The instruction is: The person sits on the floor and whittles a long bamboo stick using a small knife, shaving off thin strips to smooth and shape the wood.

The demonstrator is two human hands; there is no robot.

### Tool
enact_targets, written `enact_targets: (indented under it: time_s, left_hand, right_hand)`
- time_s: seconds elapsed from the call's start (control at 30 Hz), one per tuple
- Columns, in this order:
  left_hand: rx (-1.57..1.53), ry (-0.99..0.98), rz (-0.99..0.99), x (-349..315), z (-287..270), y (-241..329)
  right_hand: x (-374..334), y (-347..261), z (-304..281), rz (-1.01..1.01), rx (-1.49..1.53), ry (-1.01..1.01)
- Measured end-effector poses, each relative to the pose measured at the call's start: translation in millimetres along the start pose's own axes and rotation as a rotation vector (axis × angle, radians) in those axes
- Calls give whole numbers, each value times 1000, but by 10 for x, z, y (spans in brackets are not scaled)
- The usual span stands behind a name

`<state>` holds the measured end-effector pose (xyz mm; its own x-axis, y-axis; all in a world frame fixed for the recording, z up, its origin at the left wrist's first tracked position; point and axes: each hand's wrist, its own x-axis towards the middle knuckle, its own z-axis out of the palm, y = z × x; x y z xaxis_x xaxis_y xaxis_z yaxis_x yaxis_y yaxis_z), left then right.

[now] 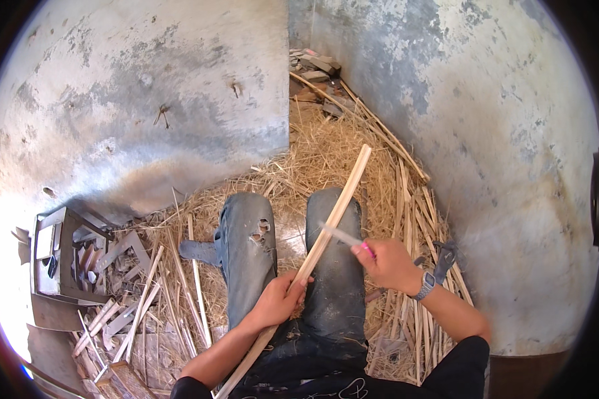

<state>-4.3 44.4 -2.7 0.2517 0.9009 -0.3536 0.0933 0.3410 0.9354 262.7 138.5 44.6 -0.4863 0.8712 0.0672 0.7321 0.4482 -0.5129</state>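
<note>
A long pale wooden strip [345, 199] slants across my lap, from under my left forearm up past my right knee. My left hand [279, 297] is wrapped round it near its middle. My right hand [387, 265] grips a knife [340, 234] by its pink handle. The knife's blade points up and left, its tip at the strip's edge above my right thigh; I cannot tell whether the two touch. Most of the handle is hidden in my fingers.
Straw-like shavings [319, 146] cover the floor around my legs. Several long strips [406, 199] lie along the right wall. At the left stands a dark wooden frame [65, 256] beside scrap wood. Flat stone-like pieces [315, 66] are piled in the far corner.
</note>
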Motion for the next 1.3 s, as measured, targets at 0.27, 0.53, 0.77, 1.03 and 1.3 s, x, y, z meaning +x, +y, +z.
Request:
enact_targets:
  time_s: [0.27, 0.53, 0.77, 1.03, 1.3]
  left_hand:
    - [-22, -65, 63, 277, -19, -11]
    - [-14, -378, -42, -505, -551, -305]
    - [-199, -275, -99, -446, -130, -222]
    - [-212, -222, -1, -20, 118, -243]
    - [-201, -166, -79, -397, 26, -123]
  right_hand:
    - [-77, 43, 147, 18, 53, 64]
    - [-58, 104, 155, 39, 10, -15]
    - [36, -58, 196, -34, -71, 14]
    - [18, -222, 363, -96, -258, -65]
    - [384, 260, 153, -37, -327, 20]
